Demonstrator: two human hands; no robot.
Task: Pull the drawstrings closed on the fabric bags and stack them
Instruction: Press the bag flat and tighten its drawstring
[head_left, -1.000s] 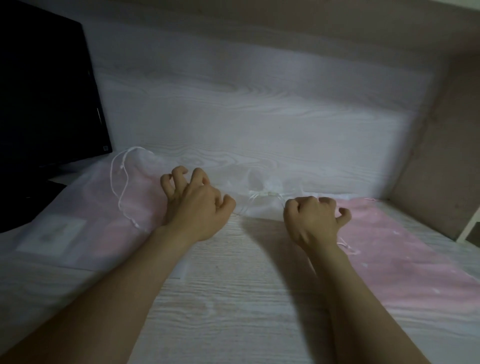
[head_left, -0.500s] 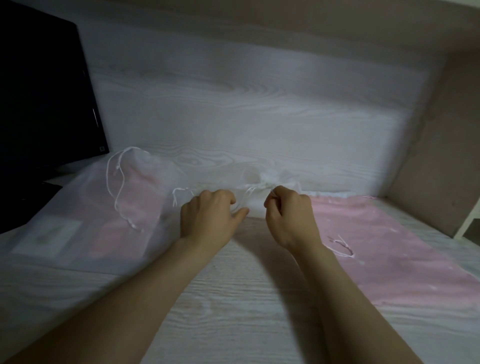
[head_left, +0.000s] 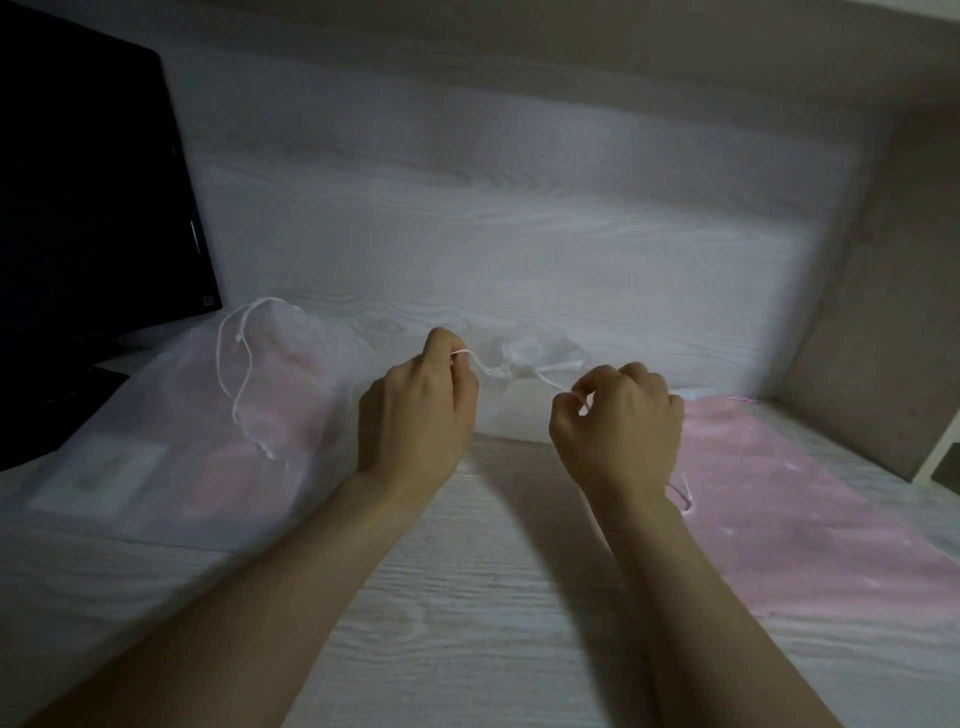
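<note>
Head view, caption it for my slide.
Left hand and right hand pinch thin white drawstrings of sheer white fabric bag.

Light: dim overall, brightest on the far wall panel (head_left: 519, 234).
Shadows: soft and dark on the table (head_left: 467, 623), near the middle.
Sharpness: slightly soft everywhere.
Edges: bent by the wide lens.

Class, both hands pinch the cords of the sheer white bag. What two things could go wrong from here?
The left hand and right hand pinch the drawstring only at fingertips, so it may slip free. The loose cord on the pink bag lies by the right wrist and might snag as that hand pulls outward.
</note>
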